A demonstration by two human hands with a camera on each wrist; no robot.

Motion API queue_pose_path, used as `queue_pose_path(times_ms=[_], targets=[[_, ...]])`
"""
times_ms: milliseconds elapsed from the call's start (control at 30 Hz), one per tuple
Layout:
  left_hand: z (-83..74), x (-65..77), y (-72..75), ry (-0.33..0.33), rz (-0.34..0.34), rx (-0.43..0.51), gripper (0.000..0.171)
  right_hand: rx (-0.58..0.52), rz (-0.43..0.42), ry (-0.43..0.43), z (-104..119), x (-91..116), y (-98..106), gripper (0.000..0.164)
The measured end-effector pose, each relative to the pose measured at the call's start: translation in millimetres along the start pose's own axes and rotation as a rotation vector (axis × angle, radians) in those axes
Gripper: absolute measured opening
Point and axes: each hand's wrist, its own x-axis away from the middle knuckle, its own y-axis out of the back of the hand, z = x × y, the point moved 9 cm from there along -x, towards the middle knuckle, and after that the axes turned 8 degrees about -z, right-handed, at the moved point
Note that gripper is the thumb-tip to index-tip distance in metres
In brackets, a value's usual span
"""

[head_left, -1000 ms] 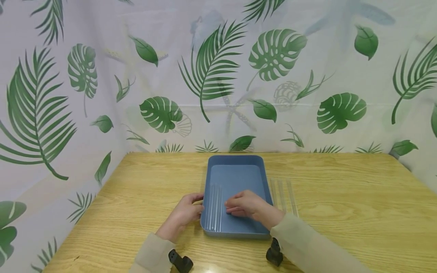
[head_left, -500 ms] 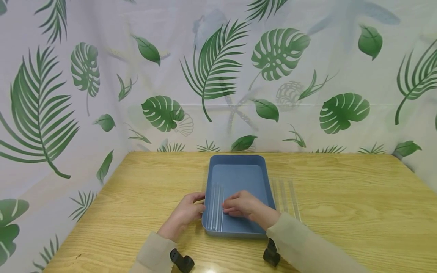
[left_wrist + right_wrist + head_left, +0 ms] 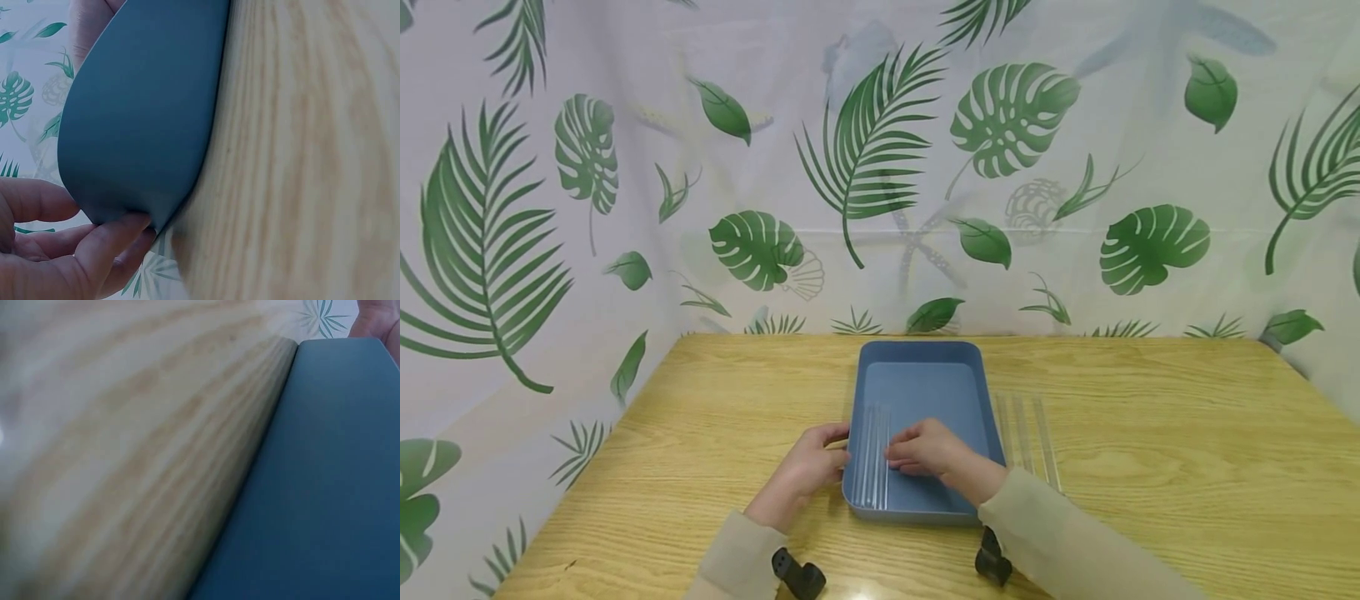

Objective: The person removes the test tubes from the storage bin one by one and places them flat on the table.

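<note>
A blue tray (image 3: 925, 379) stands on the wooden table. Several clear rods or tubes (image 3: 871, 467) lie side by side in it, along its left wall. My right hand (image 3: 928, 450) reaches into the tray, its fingertips right at the rightmost of these tubes. I cannot tell whether the fingers pinch it. My left hand (image 3: 812, 462) rests its fingertips against the outside of the tray's left wall. The left wrist view shows those fingers (image 3: 112, 247) touching the blue wall near its lower corner. In the right wrist view the tray's outer wall (image 3: 325, 469) hides most of the work.
More clear strips or tubes (image 3: 1024, 437) lie on the wooden table (image 3: 1165, 450) just right of the tray, partly behind the right forearm. A leaf-patterned cloth (image 3: 880, 208) hangs behind the table and on the left. Each wrist bears a small black camera mount (image 3: 799, 575).
My right hand has moved slightly left inside the tray, from a small gap up to the row of tubes. The left hand keeps its place at the tray's wall.
</note>
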Motion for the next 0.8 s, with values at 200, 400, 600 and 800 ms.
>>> queue_pose_path(times_ms=[200,400,600,800], targets=[[-3.4,3.5,0.0,-0.031,0.012,-0.001,0.046,0.019,-0.011,0.002,0.5,-0.7,-1.7,0.032],[-2.1,3.5,0.8,-0.013,0.004,-0.002,0.045,0.051,-0.037,-0.002,3.3,1.4,-2.8,0.026],[1.3,2.0,0.7,0.020,-0.003,0.002,0.046,0.069,-0.069,0.011,5.4,2.4,-1.9,0.022],[-0.1,2.8,0.5,0.021,-0.002,0.005,0.046,0.092,-0.106,0.044,6.4,1.0,-0.7,0.020]])
